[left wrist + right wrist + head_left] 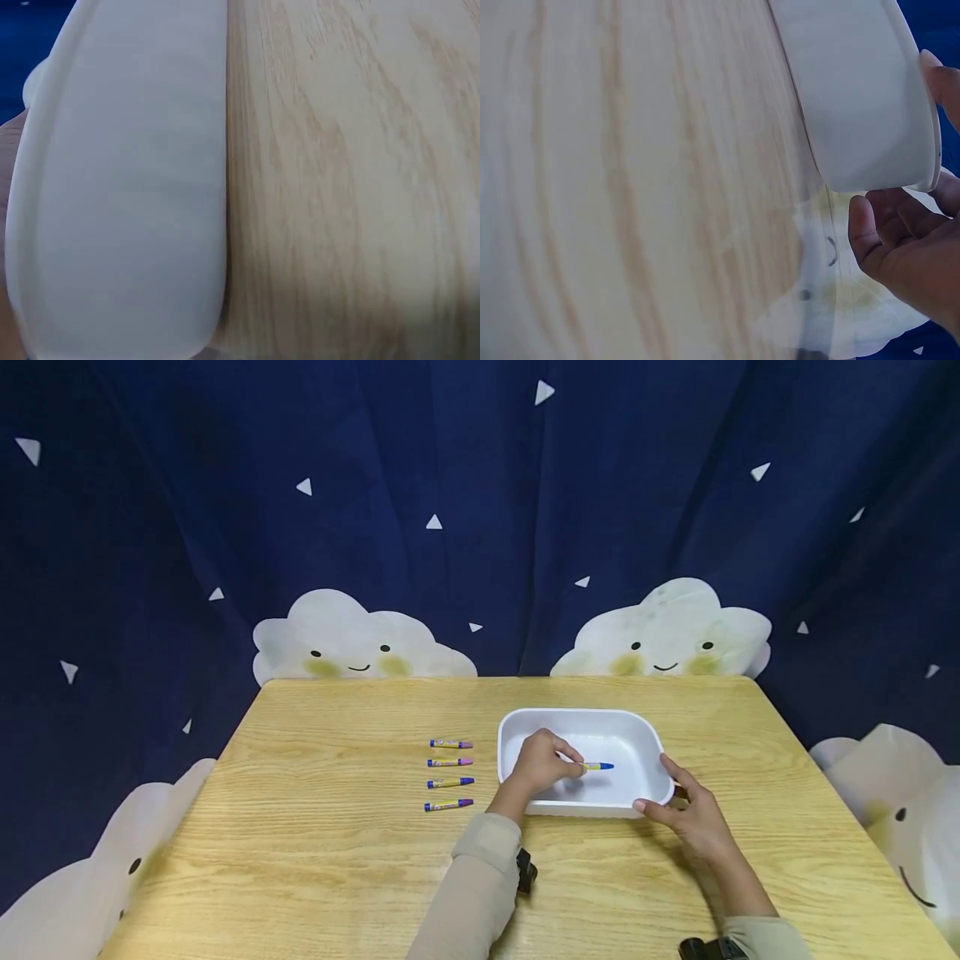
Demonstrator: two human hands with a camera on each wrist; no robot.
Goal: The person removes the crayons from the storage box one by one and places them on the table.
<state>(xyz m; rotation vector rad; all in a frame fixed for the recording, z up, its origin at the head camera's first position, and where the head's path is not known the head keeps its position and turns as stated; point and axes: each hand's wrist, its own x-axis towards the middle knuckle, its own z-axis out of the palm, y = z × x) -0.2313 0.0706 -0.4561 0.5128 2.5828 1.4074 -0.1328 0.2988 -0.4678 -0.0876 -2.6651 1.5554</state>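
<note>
A white plastic tray (pixel 637 743) with raised walls sits on the wooden table. My left hand (pixel 542 764) reaches over its near wall and pinches a blue-tipped crayon (pixel 600 766) by its left end, low over the tray floor. In the left wrist view the tray's outer wall (pixel 135 180) hides most of that hand. At the tray's right end my right hand (pixel 697 818) grips the corner, thumb on the near rim and fingers along the end wall. The right wrist view shows its fingers (pixel 866 232) bent below the rim.
Left of the tray several crayons lie in a column, among them a purple-tipped crayon (pixel 448 805) nearest me and a pink-tipped crayon (pixel 450 762). Behind the wooden table (pixel 315 827) hangs a dark blue curtain (pixel 480 460) with white clouds and triangles.
</note>
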